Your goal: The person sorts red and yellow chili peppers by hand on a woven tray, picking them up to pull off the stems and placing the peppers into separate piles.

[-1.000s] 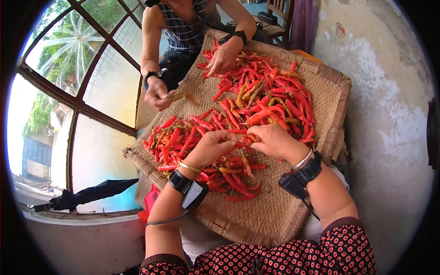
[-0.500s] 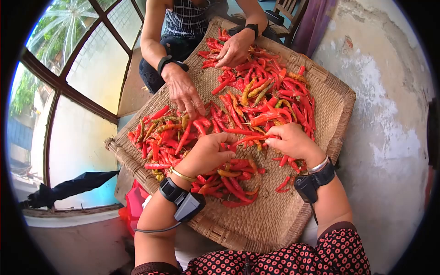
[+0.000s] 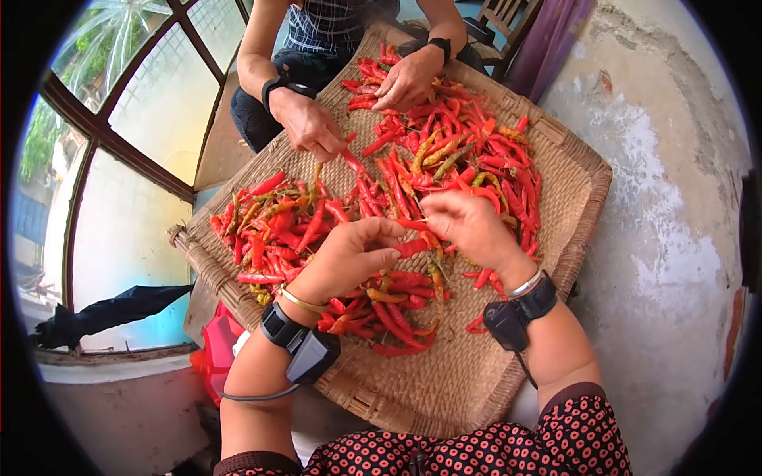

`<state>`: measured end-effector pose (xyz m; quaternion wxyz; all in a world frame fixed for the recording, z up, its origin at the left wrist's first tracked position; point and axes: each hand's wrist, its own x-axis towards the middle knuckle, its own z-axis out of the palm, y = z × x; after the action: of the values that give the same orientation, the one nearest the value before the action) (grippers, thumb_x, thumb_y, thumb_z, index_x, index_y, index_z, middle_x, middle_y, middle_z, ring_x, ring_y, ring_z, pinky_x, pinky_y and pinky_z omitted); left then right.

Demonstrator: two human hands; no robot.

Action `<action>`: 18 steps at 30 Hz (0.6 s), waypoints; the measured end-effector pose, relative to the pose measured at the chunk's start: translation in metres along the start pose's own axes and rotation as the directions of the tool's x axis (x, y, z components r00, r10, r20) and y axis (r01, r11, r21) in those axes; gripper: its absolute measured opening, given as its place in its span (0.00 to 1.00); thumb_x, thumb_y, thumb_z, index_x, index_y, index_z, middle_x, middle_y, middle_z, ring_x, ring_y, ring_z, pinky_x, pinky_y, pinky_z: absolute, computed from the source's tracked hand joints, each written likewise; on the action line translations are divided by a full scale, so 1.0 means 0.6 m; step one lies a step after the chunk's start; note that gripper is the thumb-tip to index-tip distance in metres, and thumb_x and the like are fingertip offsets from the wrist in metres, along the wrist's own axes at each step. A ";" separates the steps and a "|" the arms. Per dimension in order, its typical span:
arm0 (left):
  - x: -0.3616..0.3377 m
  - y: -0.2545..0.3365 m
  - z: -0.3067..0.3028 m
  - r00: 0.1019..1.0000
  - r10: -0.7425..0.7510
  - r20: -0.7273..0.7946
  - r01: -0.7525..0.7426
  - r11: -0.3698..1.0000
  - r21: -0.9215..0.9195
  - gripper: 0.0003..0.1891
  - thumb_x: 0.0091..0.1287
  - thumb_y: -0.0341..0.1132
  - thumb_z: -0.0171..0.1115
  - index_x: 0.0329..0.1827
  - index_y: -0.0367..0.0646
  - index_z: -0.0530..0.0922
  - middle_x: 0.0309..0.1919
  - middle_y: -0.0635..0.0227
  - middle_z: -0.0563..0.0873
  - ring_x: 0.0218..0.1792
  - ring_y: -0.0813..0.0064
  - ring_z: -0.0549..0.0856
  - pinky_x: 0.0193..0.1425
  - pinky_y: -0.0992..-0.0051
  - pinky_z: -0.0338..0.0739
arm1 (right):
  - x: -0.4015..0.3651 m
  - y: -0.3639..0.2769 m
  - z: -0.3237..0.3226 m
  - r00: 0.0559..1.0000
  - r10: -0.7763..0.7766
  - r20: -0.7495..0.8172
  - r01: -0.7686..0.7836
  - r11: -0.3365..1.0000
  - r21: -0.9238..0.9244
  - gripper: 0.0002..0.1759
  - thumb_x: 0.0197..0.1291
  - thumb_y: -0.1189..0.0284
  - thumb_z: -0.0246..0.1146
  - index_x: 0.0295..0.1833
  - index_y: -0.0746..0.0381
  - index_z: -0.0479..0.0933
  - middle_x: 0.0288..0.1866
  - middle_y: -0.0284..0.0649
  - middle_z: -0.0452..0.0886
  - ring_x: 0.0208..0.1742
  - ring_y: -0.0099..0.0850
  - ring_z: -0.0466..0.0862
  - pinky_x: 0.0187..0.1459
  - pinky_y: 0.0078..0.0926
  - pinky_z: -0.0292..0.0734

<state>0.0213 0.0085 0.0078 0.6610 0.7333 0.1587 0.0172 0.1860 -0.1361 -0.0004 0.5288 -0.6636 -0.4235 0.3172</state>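
Observation:
A flat woven tray (image 3: 444, 373) carries heaps of red chili peppers (image 3: 468, 151), some of them orange or greenish. My left hand (image 3: 349, 254) pinches one red chili (image 3: 413, 247) just above the near heap. My right hand (image 3: 468, 226) is curled beside it over the peppers, fingertips at a chili stem; what it grips is hard to make out. Both my wrists carry black bands. Across the tray, another person's two hands (image 3: 309, 127) pick at peppers on the far side.
A second pile of chilies (image 3: 266, 226) lies at the tray's left edge. An arched window (image 3: 127, 159) fills the left, with a folded dark umbrella (image 3: 103, 313) on its sill. A rough plaster wall (image 3: 675, 222) stands at the right. A chair (image 3: 496, 20) sits behind the other person.
My hands came together over the near heap, and my left hand now pinches a single chili. The other person's hand drew back from the middle of the tray toward the far edge.

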 end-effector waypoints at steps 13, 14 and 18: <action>-0.007 0.002 -0.008 0.971 0.216 -0.104 -0.066 0.655 0.753 0.11 0.57 0.38 0.63 0.36 0.40 0.78 0.31 0.58 0.82 0.34 0.60 0.83 0.38 0.64 0.77 | 0.002 -0.019 -0.022 0.899 0.313 0.307 -0.320 0.947 -0.030 0.14 0.61 0.70 0.60 0.49 0.66 0.75 0.30 0.31 0.77 0.29 0.18 0.77 0.31 0.17 0.74; -0.008 -0.002 -0.006 0.979 0.183 -0.088 -0.043 0.613 0.789 0.12 0.56 0.41 0.62 0.33 0.41 0.78 0.30 0.56 0.81 0.35 0.56 0.82 0.39 0.61 0.76 | 0.004 -0.018 -0.022 0.969 0.219 0.112 -0.241 0.937 0.253 0.16 0.60 0.70 0.60 0.52 0.66 0.73 0.31 0.31 0.77 0.30 0.18 0.78 0.32 0.17 0.74; -0.003 -0.008 0.004 0.999 0.044 0.000 -0.023 0.531 0.847 0.13 0.56 0.38 0.62 0.40 0.41 0.78 0.32 0.58 0.82 0.35 0.56 0.82 0.38 0.62 0.76 | 0.010 -0.018 -0.024 0.941 0.058 -0.334 0.079 0.921 0.380 0.21 0.60 0.72 0.62 0.57 0.68 0.70 0.34 0.31 0.78 0.37 0.20 0.78 0.41 0.18 0.75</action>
<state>0.0190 0.0061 0.0032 0.2215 0.9642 0.1402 -0.0410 0.1985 -0.1358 0.0138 0.7163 -0.5879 -0.2584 0.2729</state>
